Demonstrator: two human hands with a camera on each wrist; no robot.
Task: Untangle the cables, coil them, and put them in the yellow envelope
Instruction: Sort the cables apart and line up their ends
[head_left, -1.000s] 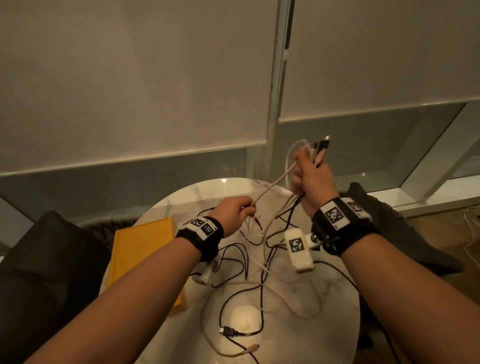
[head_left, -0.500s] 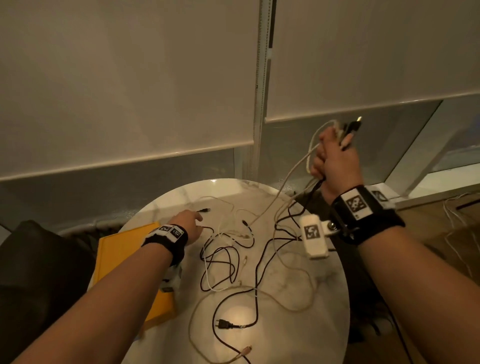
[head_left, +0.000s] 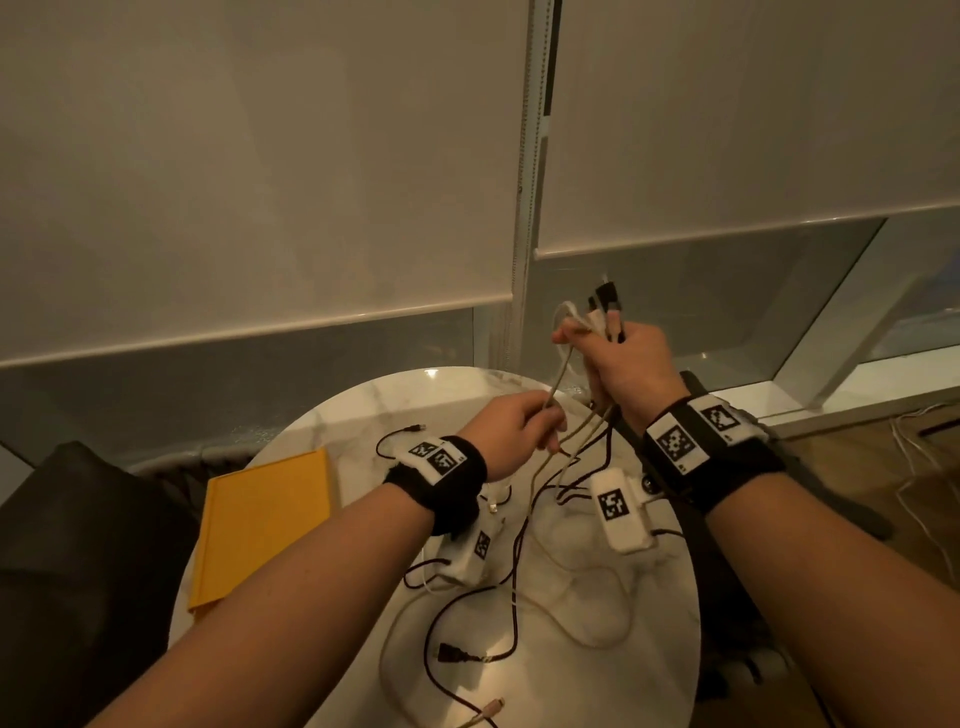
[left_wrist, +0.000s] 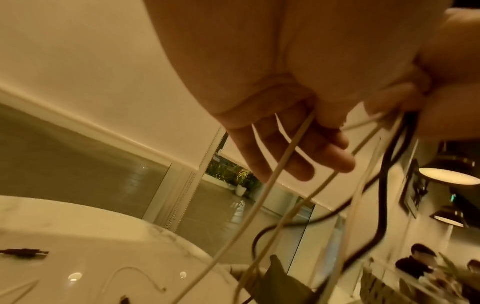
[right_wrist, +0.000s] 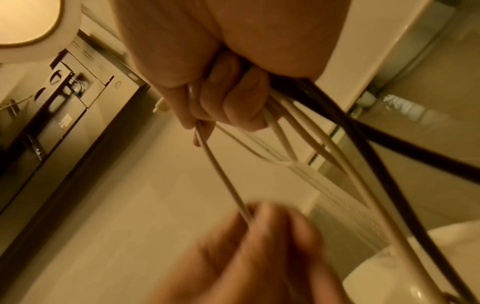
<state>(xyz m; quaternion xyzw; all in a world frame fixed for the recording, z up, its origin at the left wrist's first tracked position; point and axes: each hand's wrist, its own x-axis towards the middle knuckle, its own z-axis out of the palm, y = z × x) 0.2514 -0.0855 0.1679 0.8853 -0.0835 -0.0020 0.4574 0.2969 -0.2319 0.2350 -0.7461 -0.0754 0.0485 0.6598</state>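
Observation:
My right hand (head_left: 618, 358) is raised above the table's far edge and grips a bundle of white and black cables (right_wrist: 293, 115) with their plugs (head_left: 605, 301) sticking up out of the fist. A white cable (head_left: 556, 384) runs taut from that fist down to my left hand (head_left: 519, 426), which pinches it just below; the same cable (right_wrist: 221, 172) shows in the right wrist view. The other strands hang down into a loose tangle of cables (head_left: 514, 587) on the table. The yellow envelope (head_left: 260, 525) lies flat at the table's left edge.
The round marble table (head_left: 623, 665) stands against a window with lowered blinds (head_left: 260, 182). Dark chairs sit at the left (head_left: 78, 545) and behind the right arm. More white cable (head_left: 919, 467) lies on the wooden floor at the right.
My left hand has come up from the table near the envelope and taken hold of the white cable under the right fist. The right hand has come back left and a little lower.

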